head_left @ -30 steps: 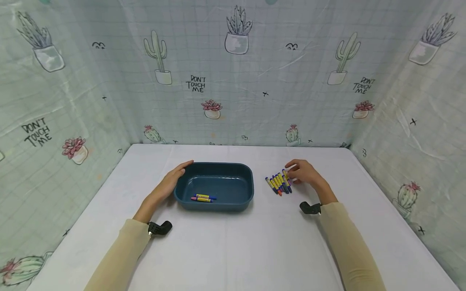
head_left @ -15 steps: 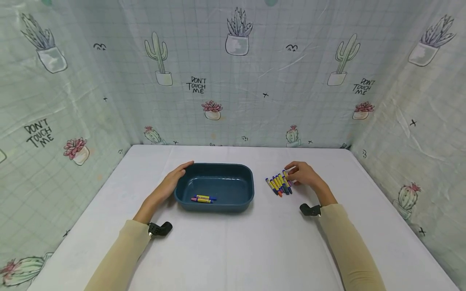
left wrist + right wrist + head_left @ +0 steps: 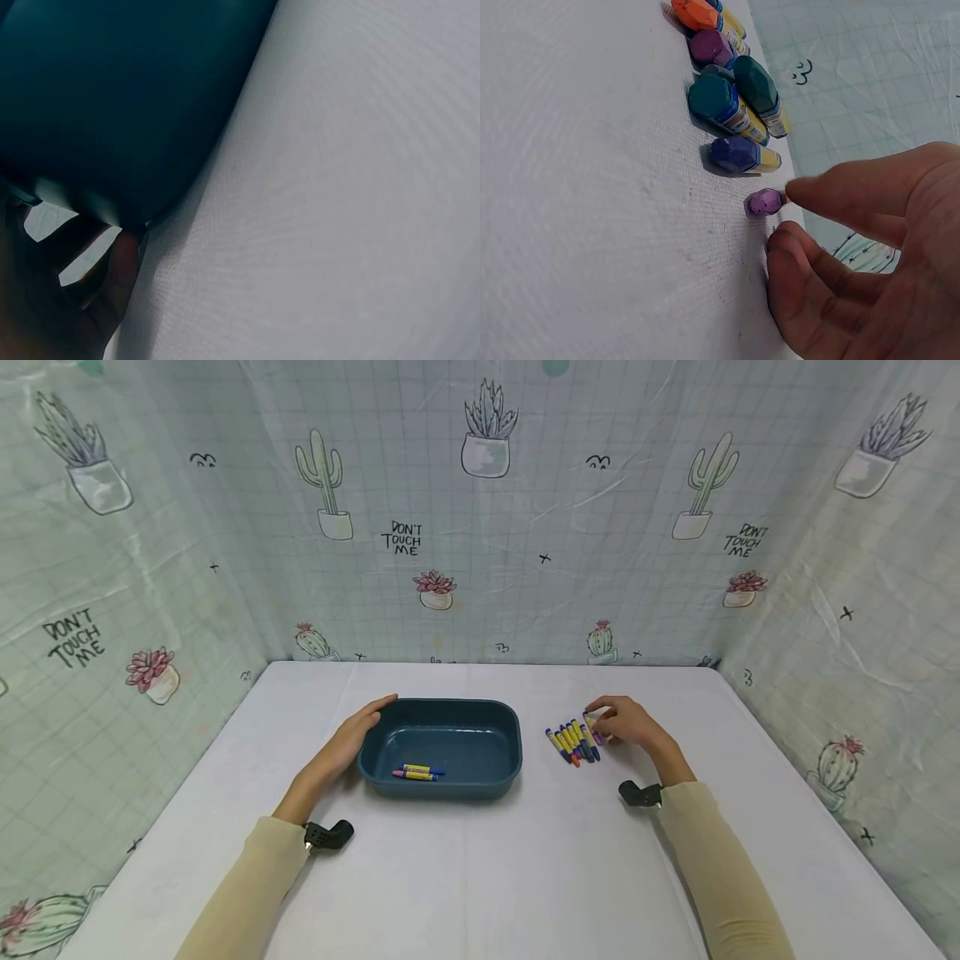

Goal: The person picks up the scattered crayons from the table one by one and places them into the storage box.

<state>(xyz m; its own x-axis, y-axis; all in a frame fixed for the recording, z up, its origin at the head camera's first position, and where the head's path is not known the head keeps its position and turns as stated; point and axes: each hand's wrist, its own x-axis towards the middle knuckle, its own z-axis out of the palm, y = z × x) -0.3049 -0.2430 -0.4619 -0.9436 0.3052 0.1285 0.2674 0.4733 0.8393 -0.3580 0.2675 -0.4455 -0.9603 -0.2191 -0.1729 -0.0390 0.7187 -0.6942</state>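
Observation:
My left hand (image 3: pixel 349 740) rests along the outer left wall of a dark blue tray (image 3: pixel 450 789), fingers reaching toward its back corner. The left wrist view shows fingertips touching the tray wall near the table. Inside the tray lie two crayons (image 3: pixel 417 772) with yellow wrappers, one blue and one pink. My right hand (image 3: pixel 628 722) is at the right end of a row of crayons (image 3: pixel 572 741). Its thumb and fingertips pinch a purple crayon (image 3: pixel 765 201) that lies on the table. The far part of that crayon is hidden behind the thumb in the right wrist view.
Beside the purple crayon, the row holds a dark blue crayon (image 3: pixel 735 154), a teal crayon (image 3: pixel 711 97) and an orange crayon (image 3: pixel 696 13), among others. A white cloth covers the table (image 3: pixel 465 877). Behind it hangs a curtain (image 3: pixel 495 535) printed with cacti.
My right fingers have closed in slightly on the purple crayon, which lies a little farther from its neighbours. My left hand and the tray stay in place.

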